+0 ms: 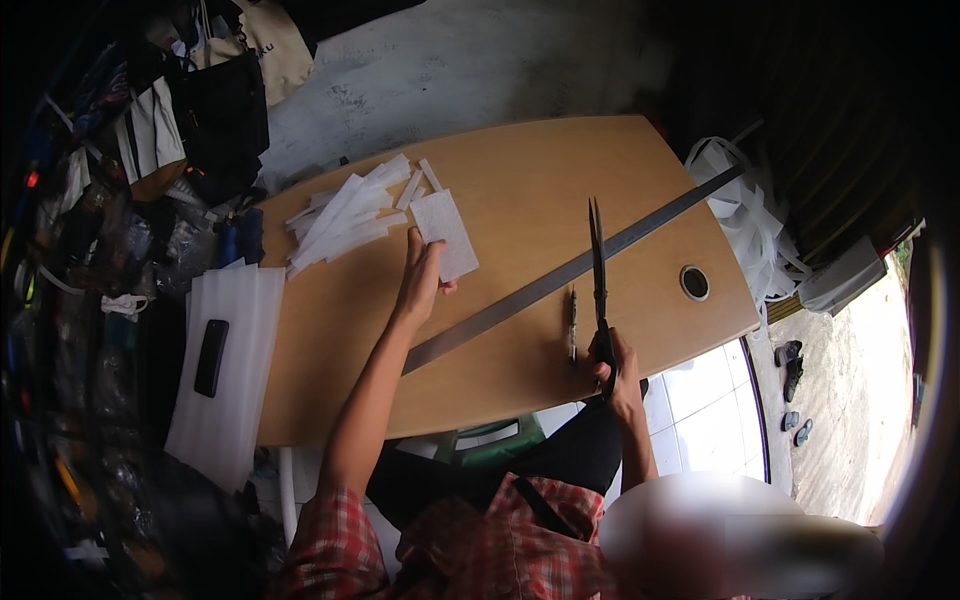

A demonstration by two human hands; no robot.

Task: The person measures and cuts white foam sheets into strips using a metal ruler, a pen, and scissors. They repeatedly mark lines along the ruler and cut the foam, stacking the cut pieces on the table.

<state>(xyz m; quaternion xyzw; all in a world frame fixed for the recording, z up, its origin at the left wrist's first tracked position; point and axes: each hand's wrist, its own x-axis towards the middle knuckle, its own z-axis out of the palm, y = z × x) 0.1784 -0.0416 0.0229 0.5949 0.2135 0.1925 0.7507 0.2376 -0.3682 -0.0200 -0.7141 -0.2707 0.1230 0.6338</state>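
Observation:
My left hand [425, 275] pinches a whitish rectangular piece of sheet material [446, 238] over the table, thumb on top. In my right hand [618, 372], near the table's front edge, is a pair of scissors [599, 262] with long dark blades pointing away from me; the blades look nearly closed. A pen [573, 325] lies just left of the scissors. A long metal ruler [570, 275] runs diagonally across the table, passing under the blades. Beyond my left hand lies a loose pile of white strips [350, 212], with several small cut pieces [410, 190] beside it.
On the left end of the wooden table [520, 170] is a stack of white sheets [262, 330] with a black phone [211, 358] on it. White strip scraps [735, 220] hang beyond the right end. A round hole [694, 283] pierces the tabletop. Bags [225, 120] hang at upper left.

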